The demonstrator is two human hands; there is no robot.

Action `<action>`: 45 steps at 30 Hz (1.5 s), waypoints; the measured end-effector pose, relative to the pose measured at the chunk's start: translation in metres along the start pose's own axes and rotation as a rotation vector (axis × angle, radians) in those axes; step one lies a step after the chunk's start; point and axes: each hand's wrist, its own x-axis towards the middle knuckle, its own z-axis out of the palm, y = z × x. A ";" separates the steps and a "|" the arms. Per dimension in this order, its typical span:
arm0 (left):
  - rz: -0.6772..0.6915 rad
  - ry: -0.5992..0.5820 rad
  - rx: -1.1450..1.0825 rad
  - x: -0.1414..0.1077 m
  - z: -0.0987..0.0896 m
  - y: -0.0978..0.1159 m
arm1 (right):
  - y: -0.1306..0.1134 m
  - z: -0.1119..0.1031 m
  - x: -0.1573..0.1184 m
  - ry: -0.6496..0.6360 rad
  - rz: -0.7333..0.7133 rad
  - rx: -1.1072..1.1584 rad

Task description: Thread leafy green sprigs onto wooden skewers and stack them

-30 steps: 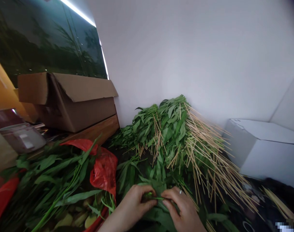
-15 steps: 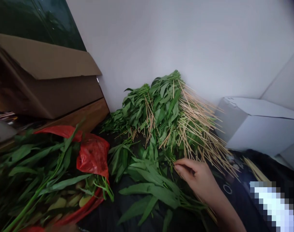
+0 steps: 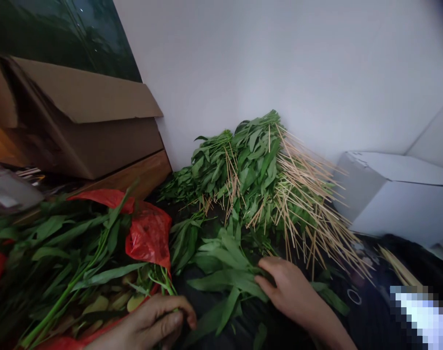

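A bunch of leaves (image 3: 226, 279), long, narrow, pointed and matte green, lies near the middle on a dark surface. Its long axis runs roughly left to right: tips fan leftward, stem ends rightward, pinched between the right hand's (image 3: 285, 282) thumb and fingers. The left hand (image 3: 161, 318) curls beside the red bag (image 3: 150, 236); whether it grips anything, I cannot tell.
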 end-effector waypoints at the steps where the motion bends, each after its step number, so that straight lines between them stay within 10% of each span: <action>1: 0.005 -0.050 -0.022 0.007 0.004 0.007 | 0.001 -0.001 0.002 0.076 0.001 0.100; 12: 0.164 0.099 -0.136 0.069 0.015 0.035 | 0.018 0.011 0.012 0.568 0.024 0.237; 17: 0.259 0.359 0.147 0.119 -0.032 0.057 | 0.019 0.000 0.006 0.392 -0.020 0.096; 23: 0.167 0.732 0.680 0.175 -0.055 0.033 | 0.011 0.001 0.000 0.041 -0.029 -0.251; 28: 0.407 0.718 0.616 0.160 -0.027 0.025 | 0.009 0.011 0.005 0.146 0.035 -0.365; 35: 0.553 1.031 0.233 0.111 0.016 0.047 | 0.010 0.012 0.003 0.582 0.251 0.472; 45: 0.456 0.484 -0.196 0.141 0.092 0.038 | -0.003 0.010 0.004 0.459 0.065 0.507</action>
